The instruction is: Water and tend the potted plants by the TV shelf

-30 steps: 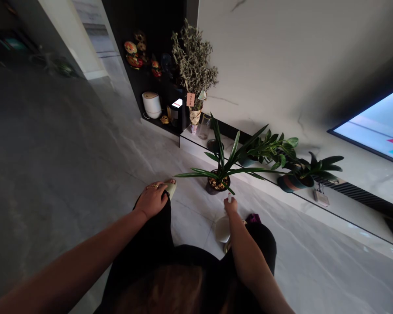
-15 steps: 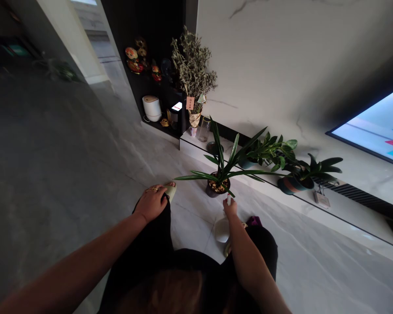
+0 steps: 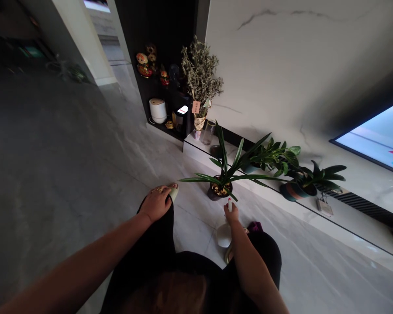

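Observation:
My right hand [image 3: 231, 213] is closed around the neck of a white spray bottle [image 3: 223, 235], whose red-tipped nozzle points toward a potted plant [image 3: 220, 190]. That plant has long strap-like green leaves and stands on the floor in a dark pot, just beyond the nozzle and apart from it. No spray can be made out. On my bent left knee lies my left hand [image 3: 156, 204], palm down, holding nothing, with a ring on one finger.
A low white ledge [image 3: 196, 148] runs along the wall, bearing dried flowers [image 3: 201, 76], a glass vase [image 3: 208, 133], a leafy plant [image 3: 275, 155] and another potted plant [image 3: 298, 189]. Purple cloth [image 3: 256, 226] shows by my right knee. A lit screen [image 3: 380, 135] hangs at right.
The whole view has shifted, so the scene sits slightly lower and further right. Both hands keep their grip and place; the spray bottle still faces the plant.

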Motion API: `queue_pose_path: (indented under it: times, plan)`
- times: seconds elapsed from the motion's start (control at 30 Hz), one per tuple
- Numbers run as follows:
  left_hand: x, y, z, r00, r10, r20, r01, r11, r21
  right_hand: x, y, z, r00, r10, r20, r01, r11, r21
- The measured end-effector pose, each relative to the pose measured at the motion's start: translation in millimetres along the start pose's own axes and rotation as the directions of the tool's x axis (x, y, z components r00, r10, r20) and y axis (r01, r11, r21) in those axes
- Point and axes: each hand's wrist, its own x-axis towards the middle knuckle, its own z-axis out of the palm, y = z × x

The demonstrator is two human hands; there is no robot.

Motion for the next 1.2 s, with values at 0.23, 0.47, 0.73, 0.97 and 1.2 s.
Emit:
queue_pose_path:
  times: [0.23,0.47,0.73,0.97,1.2]
  plan:
    - [-2.8,-1.3,0.7,1.000,-0.006,0.002,0.006,0.999,-0.048,-6.4,-7.9,-2.4,1.000,0.003,-0.018,-0.003,0.999,0.046]
    - [-5.7,-4.2,0.3,1.000,-0.019,0.013,0.019,0.998,-0.052,-16.1,-13.0,0.8,1.000,-0.024,0.005,0.023,0.997,0.076]
    - [-6.6,-8.3,5.7,1.000,-0.020,-0.002,0.020,0.999,-0.041,-19.2,-22.1,2.7,0.998,-0.064,0.031,0.060,0.993,0.104]
    - [-5.9,-6.4,4.4,1.000,-0.010,-0.023,0.009,0.999,-0.043,-13.8,-25.1,1.8,0.997,-0.070,0.042,0.065,0.990,0.122]
    - [-2.9,-6.0,3.5,1.000,0.011,-0.007,-0.011,1.000,0.000,-17.6,-34.1,-3.0,0.991,-0.127,0.051,0.117,0.979,0.169]
